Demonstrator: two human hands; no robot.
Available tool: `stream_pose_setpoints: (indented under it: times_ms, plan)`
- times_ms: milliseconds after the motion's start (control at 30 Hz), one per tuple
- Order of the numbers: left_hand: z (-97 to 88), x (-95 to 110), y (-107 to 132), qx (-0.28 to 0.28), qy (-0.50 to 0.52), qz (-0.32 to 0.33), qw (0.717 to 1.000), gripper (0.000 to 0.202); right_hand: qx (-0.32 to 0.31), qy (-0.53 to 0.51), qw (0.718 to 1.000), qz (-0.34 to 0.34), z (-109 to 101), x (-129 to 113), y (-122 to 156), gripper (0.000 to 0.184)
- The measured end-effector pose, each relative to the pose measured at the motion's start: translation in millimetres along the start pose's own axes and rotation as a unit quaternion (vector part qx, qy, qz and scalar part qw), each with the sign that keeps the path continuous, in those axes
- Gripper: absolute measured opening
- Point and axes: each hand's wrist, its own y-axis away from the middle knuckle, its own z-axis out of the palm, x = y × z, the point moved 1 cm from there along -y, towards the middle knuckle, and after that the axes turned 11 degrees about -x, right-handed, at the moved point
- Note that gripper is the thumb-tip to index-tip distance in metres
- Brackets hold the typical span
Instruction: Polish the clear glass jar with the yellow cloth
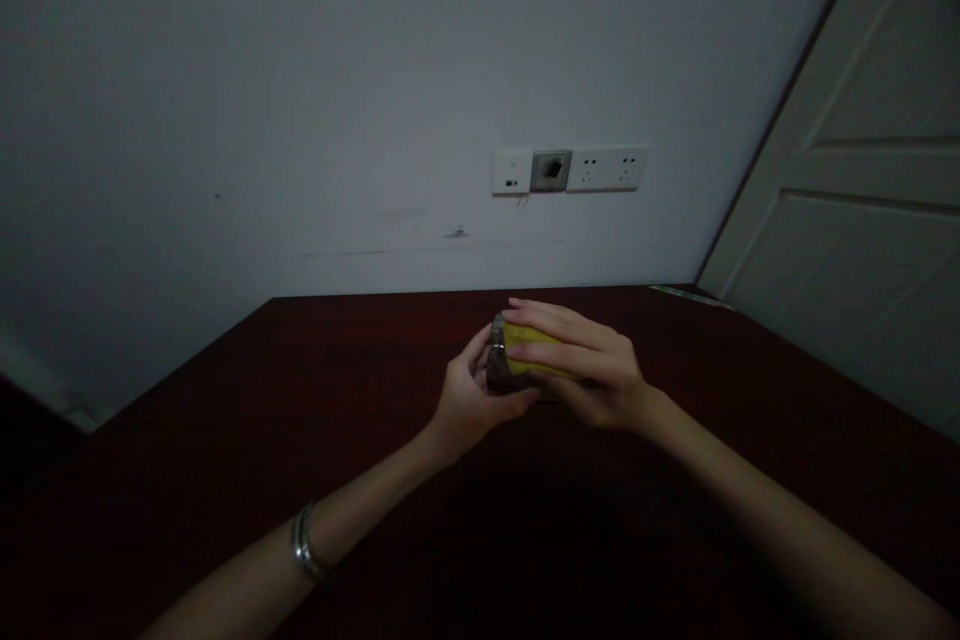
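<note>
Both hands close on a small yellow block (534,340) with a dark, shiny-edged end, and hold it between them just above the far middle of the table (300,400). Right hand (596,375) lies over the top of the block, its fingers (551,320) stretched flat across the yellow face toward the left and covering most of it. Left hand (469,400) cups the dark end from below and from the side, thumb up against the edge and fingers curled under. What the block is cannot be told in the dim light, and whether it touches the table is hidden by the hands.

Around them the dark red-brown table top shows nothing else near the hands; both forearms reach in from the near edge, the left one with a silver bracelet (304,545) at the wrist. A thin pale strip (690,296) lies at the far right edge of the table, well apart from the hands. Behind stands a pale wall (300,100) with a row of white sockets (570,170) above the block, and a white panelled door (862,220) on the right.
</note>
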Motion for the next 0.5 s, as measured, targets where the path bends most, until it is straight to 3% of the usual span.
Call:
stream_pose_setpoints:
  times_ms: [67, 300, 400, 500]
  plan:
    - [-0.4, 0, 0, -0.006, -0.008, 0.008, 1.0, 0.079, 0.007, -0.001, 1.0, 0.012, -1, 1, 0, 0.045]
    - [-1.4, -2, -1, -0.015, -0.037, 0.03, 0.999, 0.082, 0.084, -0.065, 0.98, 0.167, -1, 8, 1, 0.027]
    - [1.0, 1, -1, -0.011, -0.013, 0.014, 1.0, 0.081, 0.08, -0.044, 0.984, 0.151, -1, 4, -1, 0.03]
    - [2.7, 3, -1, -0.006, -0.001, 0.009, 1.0, 0.077, 0.03, -0.007, 0.997, 0.074, 0, -2, -3, 0.04]
